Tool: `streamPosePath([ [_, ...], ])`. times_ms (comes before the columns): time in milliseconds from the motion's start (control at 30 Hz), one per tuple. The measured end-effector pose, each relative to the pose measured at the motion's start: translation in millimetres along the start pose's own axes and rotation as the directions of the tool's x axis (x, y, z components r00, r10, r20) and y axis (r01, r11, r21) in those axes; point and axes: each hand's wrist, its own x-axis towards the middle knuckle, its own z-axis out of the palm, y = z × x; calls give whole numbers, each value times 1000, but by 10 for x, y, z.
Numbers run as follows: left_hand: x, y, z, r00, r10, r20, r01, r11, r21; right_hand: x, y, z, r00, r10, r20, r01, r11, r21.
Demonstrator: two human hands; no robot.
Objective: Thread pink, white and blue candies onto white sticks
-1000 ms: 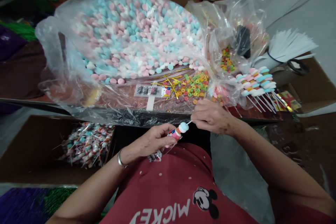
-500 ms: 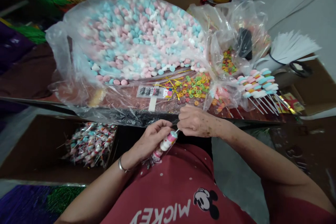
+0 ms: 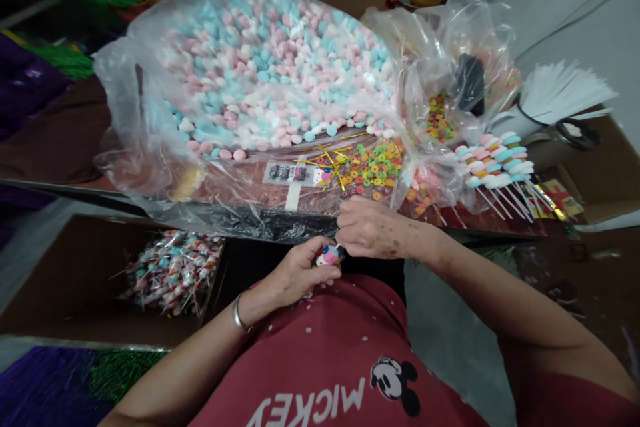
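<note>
My left hand (image 3: 305, 268) is closed around a wrapped marshmallow skewer (image 3: 329, 255), held in front of my shirt. Only its upper end shows, with pink, white and blue on it; the fingers cover the rest. At the skewer's white stick, my right hand (image 3: 365, 227) is closed in a pinch. Just beyond the hands, on the table edge, lie ring-shaped gummy candies (image 3: 375, 163), gold twist ties (image 3: 333, 163) and a stack of printed clear bags (image 3: 287, 175).
A big plastic bag of pastel marshmallows (image 3: 280, 67) covers much of the table. Unwrapped marshmallow skewers (image 3: 495, 160) lie at the right, near a container of white sticks (image 3: 565, 90). Below left stands a cardboard box (image 3: 65, 280) with many wrapped skewers (image 3: 175, 270).
The left hand has turned and wrapped further around the skewer, covering its lower part that showed before. My right hand stays pinched at the stick.
</note>
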Motion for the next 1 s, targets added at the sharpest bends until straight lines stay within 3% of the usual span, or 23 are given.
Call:
streamPosePath([
  [133, 14, -29, 9, 999, 5, -34, -6, 999, -43, 59, -16, 90, 1000, -17, -3, 17, 1000, -12],
  [333, -12, 40, -23, 994, -52, -99, 28, 973, -228, 129, 30, 50, 999, -46, 10, 46, 999, -4],
  [433, 16, 84, -14, 978, -46, -203, -4, 970, -242, 164, 56, -8, 995, -19, -93, 13, 998, -67],
  [533, 71, 139, -8, 950, 18, -312, -107, 956, -272, 169, 53, -69, 946, 96, -309, -132, 986, -100],
  [633, 127, 177, -7, 921, 71, -384, -173, 956, -236, 170, -6, -42, 878, 176, -445, -223, 973, -54],
  [733, 158, 164, 2, 890, 151, -429, -233, 961, -146, 193, -108, 94, 848, 191, -495, -213, 977, 11],
  [900, 146, 115, 8, 860, 237, -452, -278, 960, -26, 201, -237, 283, 857, 236, -457, -168, 968, 185],
  [933, 141, 122, 2, 853, 233, -467, -270, 963, -13, 189, -253, 297, 841, 291, -457, -188, 948, 257],
  [1000, 137, 159, -12, 818, 260, -514, -268, 962, 60, 163, -287, 319, 750, 468, -467, -271, 862, 430],
])
